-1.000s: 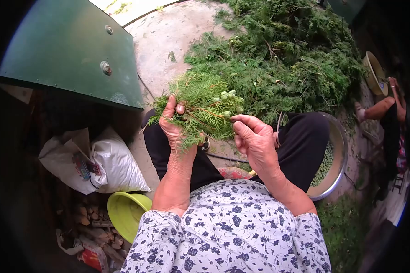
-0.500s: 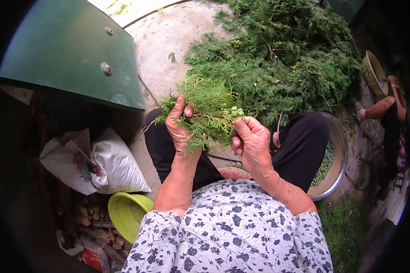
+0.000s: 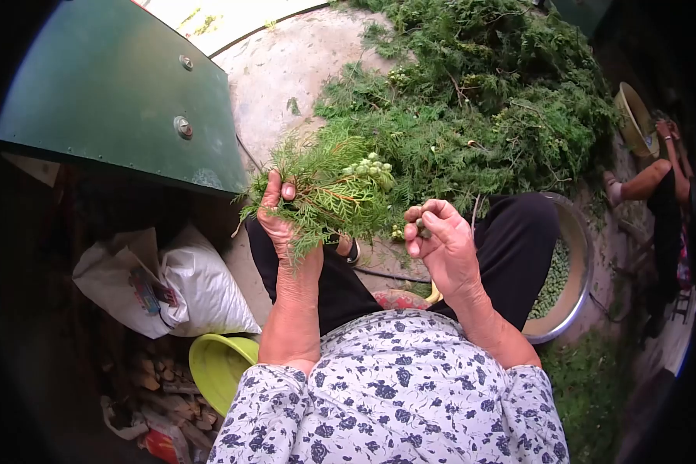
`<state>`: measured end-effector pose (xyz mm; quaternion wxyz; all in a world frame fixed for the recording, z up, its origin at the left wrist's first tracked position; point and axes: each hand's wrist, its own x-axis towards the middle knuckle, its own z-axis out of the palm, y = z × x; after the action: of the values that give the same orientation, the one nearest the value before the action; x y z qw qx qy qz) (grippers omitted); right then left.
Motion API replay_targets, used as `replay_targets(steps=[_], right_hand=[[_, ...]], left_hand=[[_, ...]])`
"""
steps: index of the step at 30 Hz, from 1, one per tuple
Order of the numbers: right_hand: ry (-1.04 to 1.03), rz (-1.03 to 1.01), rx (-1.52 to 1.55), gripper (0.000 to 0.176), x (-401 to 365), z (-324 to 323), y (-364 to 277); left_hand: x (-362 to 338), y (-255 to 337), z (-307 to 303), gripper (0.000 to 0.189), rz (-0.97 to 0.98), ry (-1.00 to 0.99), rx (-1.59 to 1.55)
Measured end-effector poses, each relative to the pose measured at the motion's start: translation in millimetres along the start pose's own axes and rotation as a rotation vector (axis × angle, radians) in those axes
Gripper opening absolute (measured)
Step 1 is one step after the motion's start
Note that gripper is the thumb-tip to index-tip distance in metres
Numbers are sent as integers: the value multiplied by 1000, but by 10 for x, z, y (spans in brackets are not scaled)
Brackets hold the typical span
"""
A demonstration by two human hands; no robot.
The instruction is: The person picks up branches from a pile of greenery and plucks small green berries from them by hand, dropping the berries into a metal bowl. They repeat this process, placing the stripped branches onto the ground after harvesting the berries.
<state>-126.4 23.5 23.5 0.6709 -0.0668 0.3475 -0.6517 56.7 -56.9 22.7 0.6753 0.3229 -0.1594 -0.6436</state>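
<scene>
My left hand (image 3: pixel 284 220) is closed around the stems of a green cypress sprig (image 3: pixel 336 197), its thumb pointing up. Pale green cones (image 3: pixel 371 168) cluster at the sprig's right-hand tip. My right hand (image 3: pixel 450 246) is apart from the sprig, over my right knee, with fingertips pinched on small green cones (image 3: pixel 423 227) that the fingers partly hide. Beside my right leg stands a wide metal-rimmed basin (image 3: pixel 582 298) with many loose green cones (image 3: pixel 549 292) in it.
A large heap of cypress branches (image 3: pixel 487 100) lies ahead. A green metal box (image 3: pixel 116 93) stands at left, above a white sack (image 3: pixel 205 282) and a lime-green basin (image 3: pixel 223 367). Firewood (image 3: pixel 174 390) lies lower left. Another person's leg (image 3: pixel 643 184) and a yellowish basin (image 3: pixel 634 120) are at right.
My right hand has come away from the sprig, to the right, with small cones in its fingers. My left hand has shifted left with the sprig, whose cone cluster now sits higher.
</scene>
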Motion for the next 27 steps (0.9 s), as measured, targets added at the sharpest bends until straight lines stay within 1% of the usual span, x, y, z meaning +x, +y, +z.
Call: replay_targets(steps=[1,2,4,5,6,8,9,10,11,12,14,16,17,19,20,22,23,24,26,27], right_hand=[[-44,51,4,10,2,-18,-9],[-43,47,5,10,13,-41,10],[-137,34,-2,10,45,-97,84],[-129,-9,-63,14,56,-100,112],[-128,-10,-63,14,49,-74,119],[-114,-188,-297,19,35,-2,123],[-84,-241,-481,26,37,24,126],[-80,-241,-480,26,59,20,151],[-45,-321,-629,28,99,-1,193],[-9,-400,-778,29,124,-8,218],[7,-398,-781,29,129,17,219],[-25,-577,-923,22,144,26,219],[-25,-576,-924,22,150,28,215],[-18,-682,-1037,17,158,29,202],[-18,-682,-1038,17,158,23,198],[53,-743,-999,15,142,9,205],[71,-690,-921,10,145,-44,266],[68,-690,-921,10,133,-60,252],[15,-180,-209,7,127,-97,198],[13,-135,-120,8,162,-134,204]], left_hand=[[15,3,-21,31,-40,-68,-18],[13,-6,-37,31,-42,-71,-18],[-19,3,8,32,-96,-33,1],[-23,-3,7,32,-100,-37,-7],[-26,-12,-4,32,-101,-38,-8],[-28,-29,-30,30,-101,-61,-2],[-51,-36,-7,30,-103,-62,-2],[-90,-51,38,28,-71,-12,3],[-114,-68,64,26,-40,36,9],[-121,-88,61,26,-42,36,10],[-118,-120,33,22,-27,54,2],[-97,-133,-16,23,-53,49,-24],[-90,-138,-32,23,-79,42,-51],[-89,-149,-39,23,-62,47,-23],[-89,-154,-38,23,-46,51,5],[-101,-148,-18,23,-61,41,3],[-104,-142,-11,23,-76,29,0],[-99,-142,-16,23,-74,30,-1],[-80,-146,-23,24,-174,-123,-43],[-97,-160,15,26,-168,-108,-30]])
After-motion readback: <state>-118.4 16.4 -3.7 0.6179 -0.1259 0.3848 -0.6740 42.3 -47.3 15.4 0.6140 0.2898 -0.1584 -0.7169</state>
